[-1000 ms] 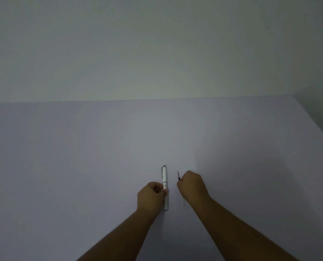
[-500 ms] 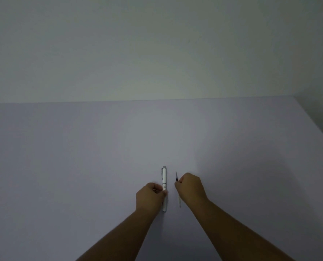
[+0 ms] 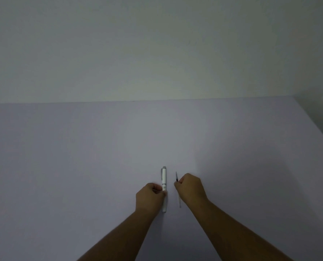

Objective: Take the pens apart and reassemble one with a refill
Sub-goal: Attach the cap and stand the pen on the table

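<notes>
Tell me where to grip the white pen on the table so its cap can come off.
The white pen lies pointing away, clip end far. Probably best to pinch the bare far cap section from the right side with the right hand, once it drops the refill; the left hand already pins the barrel from the left.

- Single head-mounted wide-angle view, facing forward and down across the table (image 3: 100,166) toward the wall (image 3: 156,44).
- Both forearms enter from the bottom edge.

Pen (image 3: 164,178) on table (image 3: 81,157), refill (image 3: 176,177) just right (parallel).
</notes>
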Motion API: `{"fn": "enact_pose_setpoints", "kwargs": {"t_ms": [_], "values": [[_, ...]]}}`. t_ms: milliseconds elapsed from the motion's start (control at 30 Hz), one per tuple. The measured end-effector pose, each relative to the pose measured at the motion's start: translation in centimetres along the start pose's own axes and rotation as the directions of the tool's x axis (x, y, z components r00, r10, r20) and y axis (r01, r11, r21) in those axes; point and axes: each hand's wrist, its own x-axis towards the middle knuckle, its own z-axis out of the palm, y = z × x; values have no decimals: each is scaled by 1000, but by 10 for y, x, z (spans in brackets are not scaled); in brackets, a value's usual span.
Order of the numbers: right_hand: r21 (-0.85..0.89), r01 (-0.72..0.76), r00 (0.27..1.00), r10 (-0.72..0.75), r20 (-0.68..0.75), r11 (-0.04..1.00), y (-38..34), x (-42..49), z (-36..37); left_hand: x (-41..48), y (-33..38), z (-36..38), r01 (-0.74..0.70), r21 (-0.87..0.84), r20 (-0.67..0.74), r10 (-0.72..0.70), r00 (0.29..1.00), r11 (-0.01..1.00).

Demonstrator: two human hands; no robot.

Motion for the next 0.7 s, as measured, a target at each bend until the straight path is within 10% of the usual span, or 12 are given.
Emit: {"fn": "enact_pose_setpoints", "kwargs": {"t_ms": [700], "values": [[27,-7,1000,7,-3,1000,3,-2,3,1,-3,-1,-25,26,2,25,1000,999]]}}
